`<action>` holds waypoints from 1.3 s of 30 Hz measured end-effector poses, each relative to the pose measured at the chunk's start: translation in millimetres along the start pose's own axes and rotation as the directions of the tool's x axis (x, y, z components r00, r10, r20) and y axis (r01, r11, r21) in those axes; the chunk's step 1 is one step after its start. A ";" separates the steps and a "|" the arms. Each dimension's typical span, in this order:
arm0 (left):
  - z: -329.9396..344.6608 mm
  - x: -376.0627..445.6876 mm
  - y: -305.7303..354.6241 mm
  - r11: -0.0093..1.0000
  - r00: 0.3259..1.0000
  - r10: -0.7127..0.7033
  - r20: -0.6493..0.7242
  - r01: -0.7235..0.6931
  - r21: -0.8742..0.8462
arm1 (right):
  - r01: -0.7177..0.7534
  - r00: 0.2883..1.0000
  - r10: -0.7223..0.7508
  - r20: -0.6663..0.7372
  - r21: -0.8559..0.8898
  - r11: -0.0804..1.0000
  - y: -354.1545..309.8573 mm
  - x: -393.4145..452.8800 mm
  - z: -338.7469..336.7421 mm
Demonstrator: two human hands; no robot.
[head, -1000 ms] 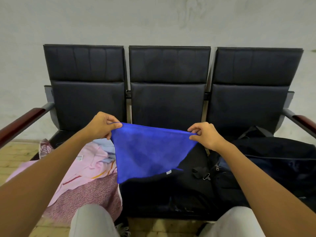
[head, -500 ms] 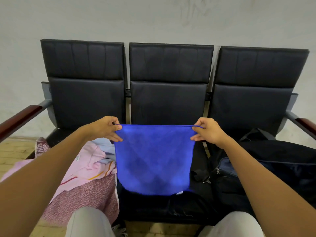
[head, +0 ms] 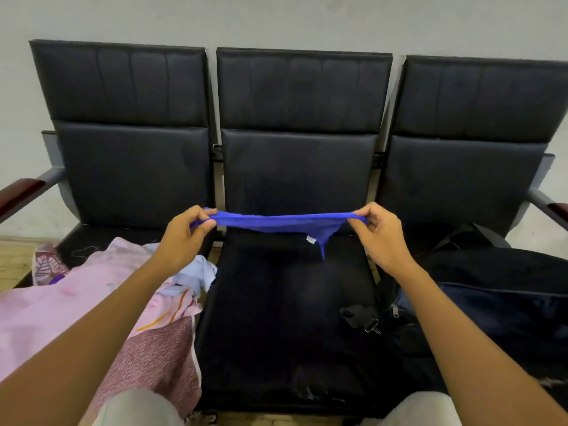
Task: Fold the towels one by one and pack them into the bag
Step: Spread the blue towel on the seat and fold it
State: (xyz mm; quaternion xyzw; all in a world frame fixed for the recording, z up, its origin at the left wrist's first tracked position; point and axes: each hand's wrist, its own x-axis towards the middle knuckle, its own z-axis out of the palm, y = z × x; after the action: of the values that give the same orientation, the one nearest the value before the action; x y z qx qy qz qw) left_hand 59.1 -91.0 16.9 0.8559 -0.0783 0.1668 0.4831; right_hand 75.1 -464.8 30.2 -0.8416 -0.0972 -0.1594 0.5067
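Fingers of our left hand point(head: 184, 238) and right hand point(head: 379, 233) pinch the blue towel point(head: 282, 222) taut above the middle seat point(head: 276, 302); fold not finished (tag dangling), pile point(head: 76, 302) left to do, bag point(head: 491, 302) on our right; both arms outstretched, level

We see the blue towel point(head: 281, 222) stretched flat, edge-on, at mid-frame. Our dark bag point(head: 498, 305) lies lower right; other towels point(head: 76, 302) heap lower left.
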 end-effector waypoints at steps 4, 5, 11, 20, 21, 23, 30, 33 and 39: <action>23.8 -25.9 -43.9 0.985 0.977 -0.117 0.179 0.091 0.146 | -0.131 0.969 0.161 0.190 -0.159 0.978 51.5 -28.2 12.9; 31.0 -33.4 -55.6 0.977 0.961 -0.144 0.235 0.101 0.187 | -0.159 0.941 0.212 0.262 -0.210 0.965 64.1 -35.7 16.6; 72.8 -85.3 -116.4 0.895 0.739 -0.366 0.566 0.113 0.432 | -0.210 0.580 0.478 0.660 -0.446 0.870 129.4 -78.3 38.5; 110.6 -113.6 -139.3 0.790 0.680 -0.476 0.558 0.052 0.611 | -0.160 0.580 0.470 0.665 -0.474 0.866 159.0 -103.7 71.9; 113.8 -112.9 -138.8 0.768 0.660 -0.514 0.548 0.070 0.636 | -0.150 0.555 0.472 0.685 -0.476 0.866 160.2 -105.6 75.2; 118.7 -110.3 -131.3 0.705 0.614 -0.602 0.511 0.108 0.701 | -0.086 0.504 0.463 0.729 -0.491 0.867 158.9 -106.6 80.2; 132.7 -103.0 -116.2 0.524 0.437 -0.732 0.523 -0.130 0.842 | -0.006 0.320 0.633 0.705 -0.666 0.746 168.1 -104.7 87.4; 131.8 -99.0 -113.9 0.480 0.382 -0.769 0.513 -0.186 0.857 | 0.035 0.256 0.706 0.661 -0.736 0.676 167.4 -98.6 85.0; 128.2 -100.7 -117.4 0.457 0.328 -0.792 0.514 -0.239 0.857 | 0.113 0.159 0.758 0.633 -0.774 0.623 154.4 -97.3 82.6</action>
State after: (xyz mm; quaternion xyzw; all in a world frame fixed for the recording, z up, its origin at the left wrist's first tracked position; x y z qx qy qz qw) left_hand 26.8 -142.0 -174.7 0.9024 -0.0542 -0.4164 -0.0968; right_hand 48.9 -464.1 -168.3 -0.8665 -0.1102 0.4866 0.0149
